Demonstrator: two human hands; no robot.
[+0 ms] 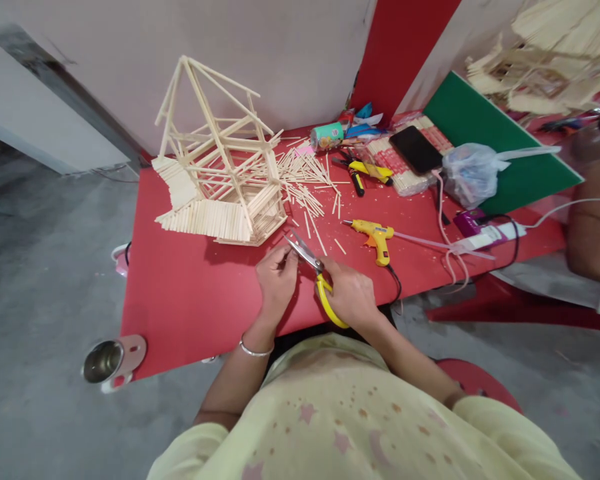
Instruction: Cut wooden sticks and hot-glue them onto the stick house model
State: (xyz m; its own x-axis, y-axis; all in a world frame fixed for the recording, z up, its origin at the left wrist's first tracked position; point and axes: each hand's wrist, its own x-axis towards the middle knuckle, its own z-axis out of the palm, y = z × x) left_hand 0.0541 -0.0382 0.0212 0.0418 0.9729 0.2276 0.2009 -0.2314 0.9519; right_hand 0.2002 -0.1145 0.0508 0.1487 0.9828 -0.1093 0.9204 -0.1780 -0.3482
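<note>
Yellow-handled scissors (325, 297) are gripped in my right hand (353, 293), their blades slightly apart and pointing up and left. Close to the blade tips is my left hand (279, 277), its fingers pinched together; what they hold, if anything, is too small to make out. Just beyond my hands stands a model house frame of thin wooden sticks (220, 153), with a slatted roof piece (210, 219) at its near side. Loose wooden sticks (305, 170) lie scattered to the right of the model.
A yellow glue gun (377, 237) lies to the right on the red table (190, 287). Behind it are a phone (416, 149), stick packs, a green can (327, 135), a plastic bag (471, 175) and a green board (490, 127). A metal mug (105, 362) is at the near left corner.
</note>
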